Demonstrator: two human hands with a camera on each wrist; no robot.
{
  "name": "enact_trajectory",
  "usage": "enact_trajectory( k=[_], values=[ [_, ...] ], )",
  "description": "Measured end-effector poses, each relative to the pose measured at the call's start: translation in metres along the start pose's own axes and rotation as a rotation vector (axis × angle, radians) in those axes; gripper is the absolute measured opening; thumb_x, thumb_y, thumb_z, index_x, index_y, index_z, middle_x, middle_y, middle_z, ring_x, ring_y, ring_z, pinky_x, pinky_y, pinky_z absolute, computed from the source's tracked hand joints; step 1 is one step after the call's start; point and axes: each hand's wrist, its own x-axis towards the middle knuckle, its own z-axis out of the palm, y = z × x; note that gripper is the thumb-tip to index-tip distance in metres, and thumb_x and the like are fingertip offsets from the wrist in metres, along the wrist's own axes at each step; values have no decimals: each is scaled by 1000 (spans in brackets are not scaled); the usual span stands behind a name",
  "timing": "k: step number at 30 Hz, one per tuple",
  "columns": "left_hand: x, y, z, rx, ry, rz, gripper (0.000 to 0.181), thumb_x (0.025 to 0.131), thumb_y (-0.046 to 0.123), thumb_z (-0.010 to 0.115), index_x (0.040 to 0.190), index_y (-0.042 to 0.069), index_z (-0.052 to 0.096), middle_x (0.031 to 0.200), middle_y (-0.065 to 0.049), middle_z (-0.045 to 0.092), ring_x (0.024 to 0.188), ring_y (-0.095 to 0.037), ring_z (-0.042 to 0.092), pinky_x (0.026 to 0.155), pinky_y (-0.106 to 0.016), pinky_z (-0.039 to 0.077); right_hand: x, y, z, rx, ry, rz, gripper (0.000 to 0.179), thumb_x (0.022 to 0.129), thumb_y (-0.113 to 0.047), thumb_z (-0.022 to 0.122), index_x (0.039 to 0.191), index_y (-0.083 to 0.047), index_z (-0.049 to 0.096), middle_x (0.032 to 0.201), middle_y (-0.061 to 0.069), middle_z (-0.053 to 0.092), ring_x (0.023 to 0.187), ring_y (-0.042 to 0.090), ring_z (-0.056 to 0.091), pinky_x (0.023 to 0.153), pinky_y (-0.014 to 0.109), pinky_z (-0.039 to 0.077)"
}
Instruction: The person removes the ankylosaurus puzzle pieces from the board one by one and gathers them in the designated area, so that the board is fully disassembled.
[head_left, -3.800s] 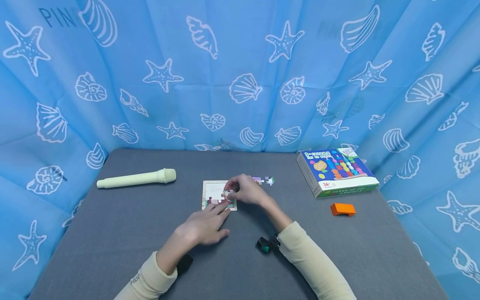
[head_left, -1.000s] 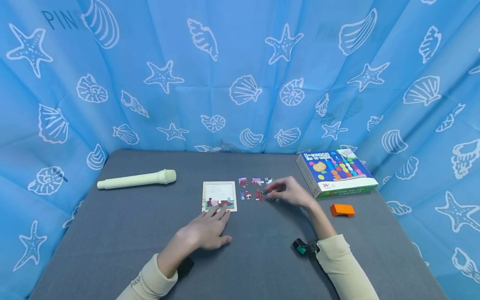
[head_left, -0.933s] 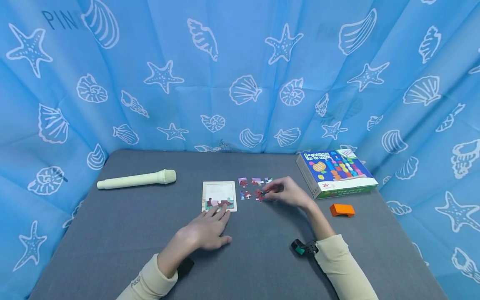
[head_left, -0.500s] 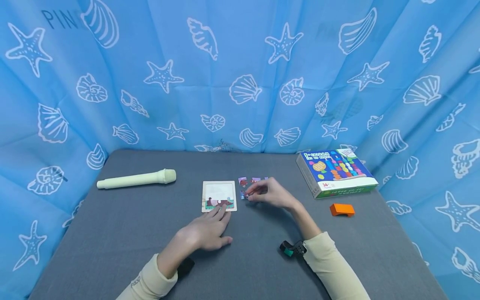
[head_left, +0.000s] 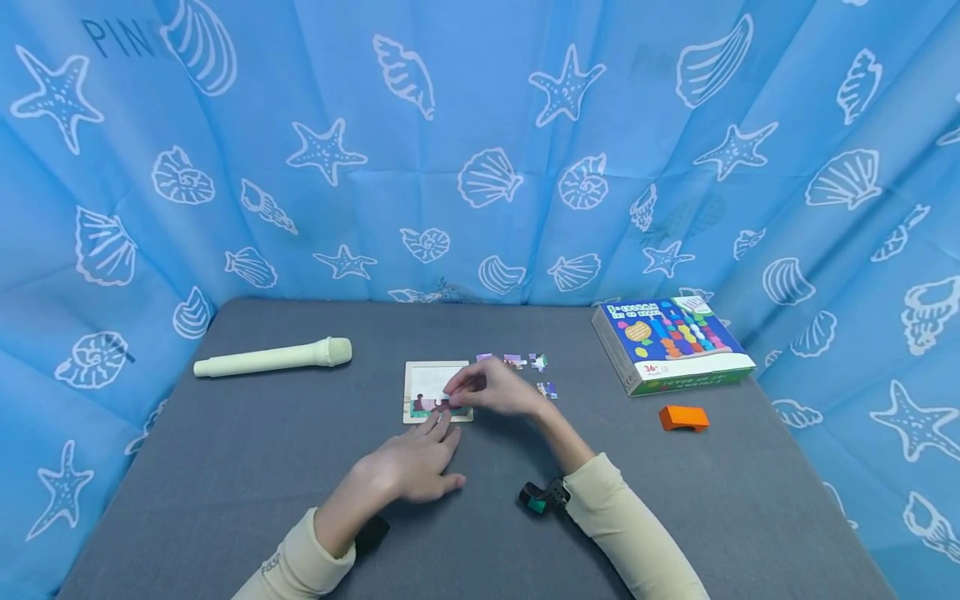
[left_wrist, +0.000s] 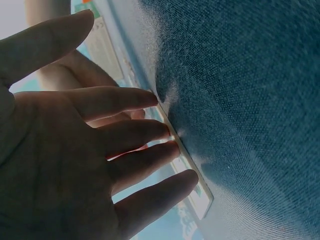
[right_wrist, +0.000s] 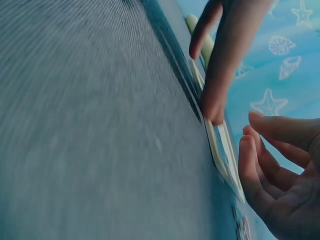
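Observation:
A small square puzzle board (head_left: 408, 387) with a pale wooden frame lies mid-table, pieces filling its bottom row. My left hand (head_left: 408, 462) rests with spread fingers on its near edge; the left wrist view shows these fingers (left_wrist: 160, 192) straight along the frame. Above the board's right part is my right hand (head_left: 498, 389), thumb and fingers bent towards each other. In the right wrist view its fingertips (right_wrist: 246, 140) come close together, and no piece shows between them. Loose puzzle pieces (head_left: 538, 362) lie behind and right of that hand, which may hide more.
A pale green toy microphone (head_left: 270, 358) lies at the left. On the right are a colourful game box (head_left: 675, 346) and an orange arched block (head_left: 684, 418). The grey table (head_left: 300, 467) ends at a blue curtain (head_left: 420, 167) with shells and starfish.
My right hand has moved left from the loose pieces to over the puzzle board, baring a piece at the right. The left hand has stayed at the board's near edge.

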Motion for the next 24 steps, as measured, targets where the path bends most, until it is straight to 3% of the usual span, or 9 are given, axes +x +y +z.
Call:
enact_trajectory(
  k=[7,13,17,24],
  values=[
    [-6,7,-8,-5,-9,-25,75,109,48,63,166,5,42,182,-18,22,171,-33,21,133,-55,35,20,-7,14,-48,-17,-9,17,101,-7,75,114,3,80,105,20,82,81,6,73,74,18,58],
    [-5,6,-7,-19,-20,-25,75,109,48,63,167,6,42,182,-17,21,171,-33,21,130,-60,38,34,-10,23,-103,-14,25,16,100,-8,77,112,2,81,101,17,83,81,8,75,73,16,57],
    [-5,6,-7,-25,-22,-24,75,109,49,63,167,6,42,182,-17,22,171,-32,21,130,-61,37,40,-13,28,-182,0,61,12,99,-9,78,107,-1,83,96,13,84,77,0,70,71,14,55],
    [-4,4,-7,-23,-33,-20,74,109,48,63,167,6,42,182,-17,21,171,-32,20,133,-57,35,44,-16,31,-217,-5,105,7,98,-11,79,100,-5,82,90,8,82,73,2,66,68,16,52]
  ],
)
